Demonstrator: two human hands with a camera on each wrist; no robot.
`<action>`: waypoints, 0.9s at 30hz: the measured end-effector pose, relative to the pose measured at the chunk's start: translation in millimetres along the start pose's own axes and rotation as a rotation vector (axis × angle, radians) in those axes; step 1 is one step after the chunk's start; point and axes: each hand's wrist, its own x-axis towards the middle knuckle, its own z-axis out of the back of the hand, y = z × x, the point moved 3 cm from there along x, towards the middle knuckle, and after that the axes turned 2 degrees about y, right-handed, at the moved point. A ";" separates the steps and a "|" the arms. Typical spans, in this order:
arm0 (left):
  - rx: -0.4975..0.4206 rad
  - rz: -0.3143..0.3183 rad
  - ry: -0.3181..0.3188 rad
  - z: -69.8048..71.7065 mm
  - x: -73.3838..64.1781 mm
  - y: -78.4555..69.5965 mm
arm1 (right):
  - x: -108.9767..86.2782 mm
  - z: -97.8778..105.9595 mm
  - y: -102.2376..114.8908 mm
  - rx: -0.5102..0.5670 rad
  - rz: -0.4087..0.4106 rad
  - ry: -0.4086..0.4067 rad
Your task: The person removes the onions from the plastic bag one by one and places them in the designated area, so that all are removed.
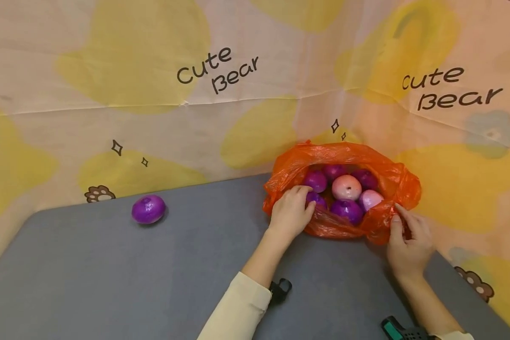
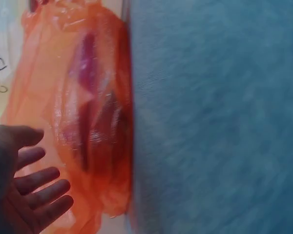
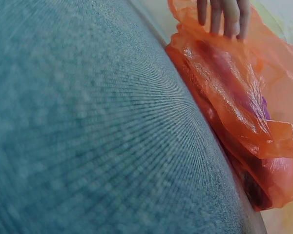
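Note:
An orange plastic bag (image 1: pixel 340 153) lies with its mouth spread wide at the right of the table. Inside it sit several shiny purple onions (image 1: pixel 347 211) and two pale pink round pieces (image 1: pixel 346 188), one with a dark spot on top. My left hand (image 1: pixel 292 211) reaches over the bag's left rim, its fingertips beside a purple onion (image 1: pixel 316 181). In the left wrist view, that hand's fingers (image 2: pixel 41 180) are spread and relaxed against the orange plastic. With thumb and forefinger, my right hand (image 1: pixel 412 241) pinches the bag's right front rim.
A lone purple onion (image 1: pixel 148 209) rests on the grey table (image 1: pixel 153 278) at the left, near the back edge. Printed cloth walls (image 1: pixel 246 137) rise behind and to the right, close against the bag. Black straps (image 1: pixel 280 289) sit at both wrists.

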 end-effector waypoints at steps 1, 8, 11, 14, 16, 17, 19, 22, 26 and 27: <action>0.010 0.020 -0.017 -2.6 0.4 0.8 | -0.6 -0.7 -1.8 -0.009 0.009 0.008; 0.033 0.081 -0.056 -17.8 3.9 5.5 | -0.3 -4.2 5.7 0.004 0.053 0.019; 0.036 0.105 -0.072 -24.2 6.8 7.8 | 2.0 -3.1 13.2 0.017 0.057 0.015; 0.061 0.117 -0.134 -27.0 10.0 10.1 | 5.5 -2.5 23.8 0.033 0.070 0.011; 0.080 0.124 -0.178 -27.5 12.3 10.8 | 7.5 -2.1 29.6 0.040 0.078 0.008; 0.086 0.127 -0.189 -28.0 13.2 10.7 | 8.1 -1.9 31.4 0.042 0.078 0.008; 0.103 0.129 -0.183 -29.3 14.7 9.7 | 8.2 -1.4 33.2 0.037 0.065 0.006; 0.123 0.128 -0.131 -31.8 15.0 7.1 | 6.3 -1.2 33.3 0.036 0.036 0.000; 0.147 0.108 -0.056 -34.3 13.9 3.4 | 4.2 -0.7 33.3 0.044 0.014 -0.007; 0.151 0.100 -0.038 -35.0 13.6 2.5 | 4.0 -0.2 33.4 0.045 0.013 -0.008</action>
